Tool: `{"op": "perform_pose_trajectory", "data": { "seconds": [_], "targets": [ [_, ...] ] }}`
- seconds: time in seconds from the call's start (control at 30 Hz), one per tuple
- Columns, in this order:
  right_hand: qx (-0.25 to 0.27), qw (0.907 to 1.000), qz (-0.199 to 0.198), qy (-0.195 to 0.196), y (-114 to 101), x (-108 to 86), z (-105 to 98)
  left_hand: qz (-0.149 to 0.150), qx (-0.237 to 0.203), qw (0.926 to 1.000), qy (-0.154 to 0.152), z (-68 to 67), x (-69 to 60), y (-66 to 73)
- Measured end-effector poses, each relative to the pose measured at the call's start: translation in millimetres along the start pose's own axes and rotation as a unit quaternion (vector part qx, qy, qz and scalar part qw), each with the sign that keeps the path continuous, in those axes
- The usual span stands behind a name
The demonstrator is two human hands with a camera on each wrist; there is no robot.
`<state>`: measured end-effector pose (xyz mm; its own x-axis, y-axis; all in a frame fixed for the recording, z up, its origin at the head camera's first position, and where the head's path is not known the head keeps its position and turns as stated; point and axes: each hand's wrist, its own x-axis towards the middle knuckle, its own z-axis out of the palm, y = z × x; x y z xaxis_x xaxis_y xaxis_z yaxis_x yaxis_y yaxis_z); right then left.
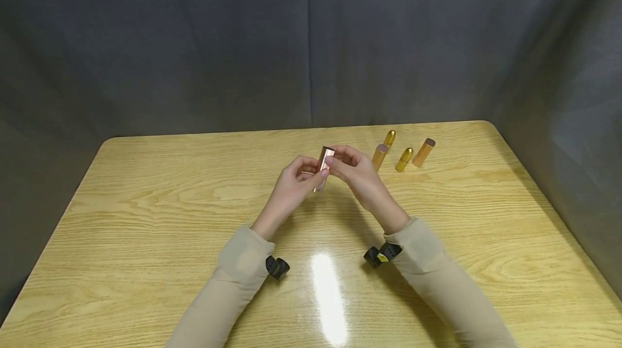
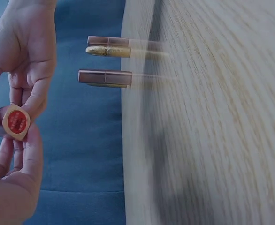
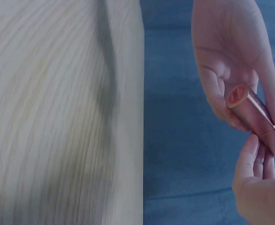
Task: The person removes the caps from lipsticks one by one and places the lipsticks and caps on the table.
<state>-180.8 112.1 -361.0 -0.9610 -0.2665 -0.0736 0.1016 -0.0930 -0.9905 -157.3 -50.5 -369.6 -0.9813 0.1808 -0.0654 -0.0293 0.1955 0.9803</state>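
Grey curtain (image 1: 218, 46) backs the worktop (image 1: 170, 202) along its far edge. Left hand (image 1: 286, 186) and right hand (image 1: 360, 175) both pinch one metallic tube (image 3: 255, 117); smooth sides could slip if either slackens.

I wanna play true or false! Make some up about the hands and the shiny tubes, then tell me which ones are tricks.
1. The left hand and the right hand hold the same pinkish tube. True.
2. A gold bullet-shaped tube stands on the table. True.
3. The pinkish tube in the hands lies flat on the table. False: it is held up off the table.
4. The gold bullet-shaped tube stands left of the left hand. False: it stands right of the right hand.
5. A red label shows on one end of the held tube. True.
6. The sleeves are black. False: they are beige.
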Motion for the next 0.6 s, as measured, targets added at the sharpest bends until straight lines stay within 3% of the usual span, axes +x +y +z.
{"op": "perform_pose_trajectory", "data": {
  "seconds": [0.33, 0.6],
  "targets": [
    [0.080, 0.9966, -0.010, 0.014, -5.8, -13.2, 14.1, 0.018, -0.017, 0.9997, 0.008, -3.9, -15.5, 6.1],
    [0.084, 0.9962, 0.010, 0.018, -8.1, -19.7, 21.9, 0.011, -0.019, 0.9996, 0.017, -7.9, -25.1, 8.8]
  ]
}}
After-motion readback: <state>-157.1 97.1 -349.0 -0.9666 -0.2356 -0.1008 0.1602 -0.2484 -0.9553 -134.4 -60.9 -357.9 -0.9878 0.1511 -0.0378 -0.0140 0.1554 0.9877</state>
